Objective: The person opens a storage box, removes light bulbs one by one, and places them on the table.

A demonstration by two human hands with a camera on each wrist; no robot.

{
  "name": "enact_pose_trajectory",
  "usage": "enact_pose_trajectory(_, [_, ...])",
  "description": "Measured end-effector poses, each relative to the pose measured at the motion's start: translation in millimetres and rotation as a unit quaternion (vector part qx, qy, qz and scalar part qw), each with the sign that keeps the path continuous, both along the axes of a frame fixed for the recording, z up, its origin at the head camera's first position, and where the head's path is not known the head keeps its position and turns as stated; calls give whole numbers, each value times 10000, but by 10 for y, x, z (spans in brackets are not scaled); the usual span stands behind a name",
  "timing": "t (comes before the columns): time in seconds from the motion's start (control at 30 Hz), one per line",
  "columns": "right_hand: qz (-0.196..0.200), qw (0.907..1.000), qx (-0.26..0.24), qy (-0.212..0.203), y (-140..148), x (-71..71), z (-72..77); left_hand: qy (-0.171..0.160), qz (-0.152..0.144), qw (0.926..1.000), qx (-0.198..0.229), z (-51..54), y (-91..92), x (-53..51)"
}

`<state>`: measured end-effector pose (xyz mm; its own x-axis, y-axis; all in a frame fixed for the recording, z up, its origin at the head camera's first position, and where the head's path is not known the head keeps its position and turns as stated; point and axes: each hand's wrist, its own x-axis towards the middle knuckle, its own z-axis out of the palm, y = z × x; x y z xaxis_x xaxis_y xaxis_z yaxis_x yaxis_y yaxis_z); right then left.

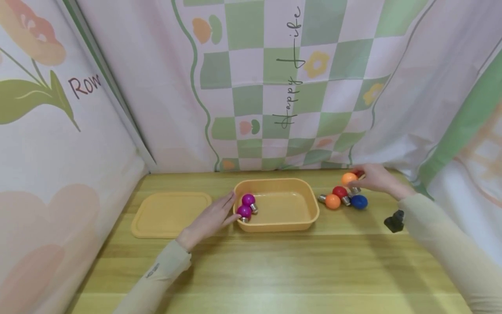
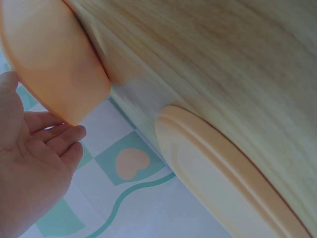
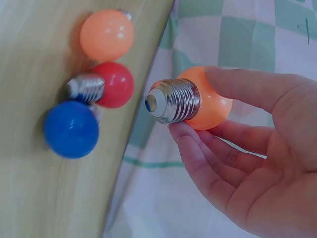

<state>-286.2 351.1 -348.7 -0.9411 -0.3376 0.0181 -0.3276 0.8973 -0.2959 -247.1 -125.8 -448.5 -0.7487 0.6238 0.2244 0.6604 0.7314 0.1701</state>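
My right hand [image 1: 377,179] pinches an orange bulb [image 1: 349,179] between thumb and fingers; in the right wrist view the hand [image 3: 262,144] has this orange bulb [image 3: 210,104] with its metal base facing left. Below it on the table are a red bulb [image 1: 340,192], another orange bulb [image 1: 332,201] and a blue bulb [image 1: 359,202]. My left hand [image 1: 209,220] touches the left rim of the yellow container [image 1: 290,227], fingers nearly straight. Two purple bulbs [image 1: 248,200] lie inside at its left end. In the left wrist view, the left hand's [image 2: 37,163] fingertips meet the container [image 2: 64,64].
A flat yellow lid [image 1: 170,213] lies on the wooden table [image 1: 255,270] left of the container. A small black object [image 1: 394,221] is beside the right sleeve. Patterned curtains [image 1: 251,65] hang behind the table and at both sides.
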Motion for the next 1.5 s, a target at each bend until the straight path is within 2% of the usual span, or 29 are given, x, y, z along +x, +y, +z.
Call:
enact_pose_trajectory(0.2, [-145,9998,-117,-76,152,-6,-82,2,11,10000,-7,-8,-5,1])
enact_pose_trajectory(0.47, [-760,9963,175,-349,357,-15,-135,172,-41,9998,57,-13,-1,-5])
enact_pose_trajectory(0.63, [-943,9941,160,-517,478,1,-173,187,-27,9998,59,-23,-4,-5])
enact_pose_trajectory(1.0, [-1077,9918,231,-654,641,40,-244,149,-10,9999,58,-12,-4,4])
enact_pose_trajectory(1.23, [-1103,9902,203,-834,730,37,-305,31,60,10000,-6,-14,-10,15])
enact_pose_trajectory(1.5, [-1085,9906,91,-828,802,32,-401,-119,76,9999,15,-15,-15,6])
